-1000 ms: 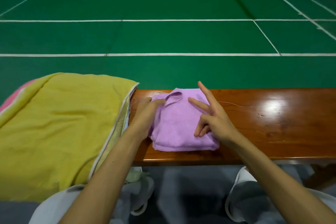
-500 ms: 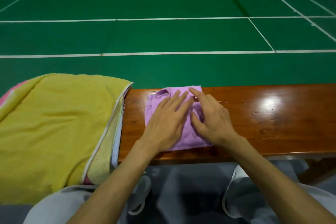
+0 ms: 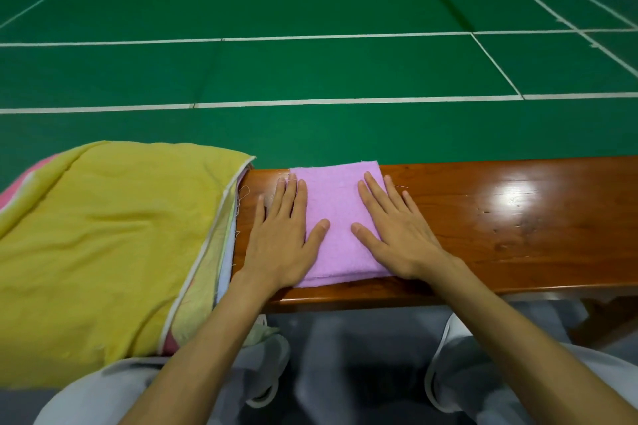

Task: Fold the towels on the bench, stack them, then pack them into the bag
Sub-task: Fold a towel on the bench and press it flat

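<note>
A small purple towel [image 3: 340, 217], folded into a flat square, lies on the wooden bench [image 3: 500, 217]. My left hand [image 3: 283, 235] lies flat with straight fingers over the towel's left edge and the bench beside it. My right hand [image 3: 393, 231] presses flat on the towel's right side, fingers spread. A large yellow towel [image 3: 103, 241] is draped over the bench's left end, with pink and pale layers showing under its edge. No bag is in view.
Beyond the bench stretches a green sports court [image 3: 310, 62] with white lines. The bench runs on to the right, bare and glossy. My knees in light trousers and white shoes [image 3: 266, 373] sit below the near edge.
The towel's loose top corner has been flattened down. Both hands have slid apart from the middle to the towel's left and right sides, fingers now straight.
</note>
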`<state>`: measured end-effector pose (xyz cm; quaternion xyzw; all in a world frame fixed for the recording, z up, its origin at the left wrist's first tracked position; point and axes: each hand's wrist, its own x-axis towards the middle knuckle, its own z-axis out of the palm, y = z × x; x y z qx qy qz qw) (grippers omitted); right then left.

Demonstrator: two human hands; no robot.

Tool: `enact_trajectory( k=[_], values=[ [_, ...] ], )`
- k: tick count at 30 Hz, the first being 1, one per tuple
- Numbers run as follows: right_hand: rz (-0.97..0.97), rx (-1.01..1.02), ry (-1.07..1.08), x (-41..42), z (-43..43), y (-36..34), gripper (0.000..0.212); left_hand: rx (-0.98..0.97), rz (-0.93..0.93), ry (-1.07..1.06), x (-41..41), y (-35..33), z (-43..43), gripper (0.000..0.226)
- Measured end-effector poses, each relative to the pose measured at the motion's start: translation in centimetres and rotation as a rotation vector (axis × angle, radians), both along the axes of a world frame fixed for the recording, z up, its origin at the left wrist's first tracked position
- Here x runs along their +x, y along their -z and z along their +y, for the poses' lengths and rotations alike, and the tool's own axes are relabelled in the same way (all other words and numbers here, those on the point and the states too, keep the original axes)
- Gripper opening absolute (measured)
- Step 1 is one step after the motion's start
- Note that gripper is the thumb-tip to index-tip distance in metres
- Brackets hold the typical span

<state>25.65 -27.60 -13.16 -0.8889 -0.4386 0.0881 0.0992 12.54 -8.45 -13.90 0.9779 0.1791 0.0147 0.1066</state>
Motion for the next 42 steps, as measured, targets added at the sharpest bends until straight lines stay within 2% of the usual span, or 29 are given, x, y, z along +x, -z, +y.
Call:
enact_trajectory(
  k=[3, 7, 10, 12, 15, 18, 21, 23, 26, 27, 29, 34, 36, 39, 42],
  values=[
    [0.026, 0.034, 0.000, 0.1, 0.0, 0.0, 0.085, -0.050, -0.036, 0.040, -0.7, -0.2, 0.6, 0.084],
    [0.048, 0.189, -0.077, 0.1, -0.9, -1.2, 0.083, -0.092, -0.222, 0.162, -2.2, -1.4, 0.6, 0.072],
    [0.055, 0.210, -0.160, -0.8, -2.4, -2.2, 0.094, -0.098, -0.230, 0.301, -3.8, -1.6, 0.1, 0.069],
    [0.067, 0.141, -0.201, -1.6, -3.4, -2.1, 0.108, -0.100, -0.142, 0.367, -4.9, -1.1, -0.4, 0.081],
    [0.036, 0.024, -0.266, -2.2, -4.6, -1.4, 0.124, -0.053, -0.086, 0.409, -5.9, -0.3, -0.7, 0.111],
    [-0.041, 0.012, -0.274, -2.6, -5.1, -1.1, 0.125, -0.003, -0.123, 0.404, -6.0, -0.5, -0.3, 0.113],
    [-0.116, 0.089, -0.276, -3.2, -5.5, -0.9, 0.111, -0.006, -0.131, 0.417, -5.9, -1.2, -0.4, 0.093],
    [-0.128, 0.118, -0.285, -3.4, -6.0, -1.3, 0.089, -0.021, -0.140, 0.429, -5.9, -2.0, -0.5, 0.073],
    [-0.089, 0.144, -0.300, -3.2, -6.6, -2.9, 0.045, -0.093, -0.168, 0.415, -5.8, -3.9, -0.3, 0.039],
    [-0.059, 0.158, -0.296, -2.9, -6.7, -3.4, 0.033, -0.170, -0.171, 0.404, -5.6, -4.5, -0.2, 0.028],
    [0.057, 0.165, -0.231, -2.2, -6.6, -4.3, 0.028, -0.374, -0.158, 0.356, -5.2, -5.4, 0.3, 0.016],
    [0.485, 0.468, 0.036, 0.3, -5.5, -5.5, 0.022, -0.734, -0.234, 0.166, -2.7, -5.0, 2.1, 0.033],
    [0.574, 0.555, 0.111, 1.4, -4.5, -4.9, 0.019, -0.798, -0.290, 0.045, -1.2, -4.0, 2.1, 0.032],
    [0.579, 0.624, 0.285, 2.8, -2.6, -3.2, 0.039, -0.866, -0.348, -0.185, 1.2, -2.2, 2.1, 0.031],
    [0.448, 0.648, 0.460, 3.2, -1.2, -2.0, 0.038, -0.711, -0.405, -0.318, 2.4, -1.1, 2.0, 0.049]
  ],
)
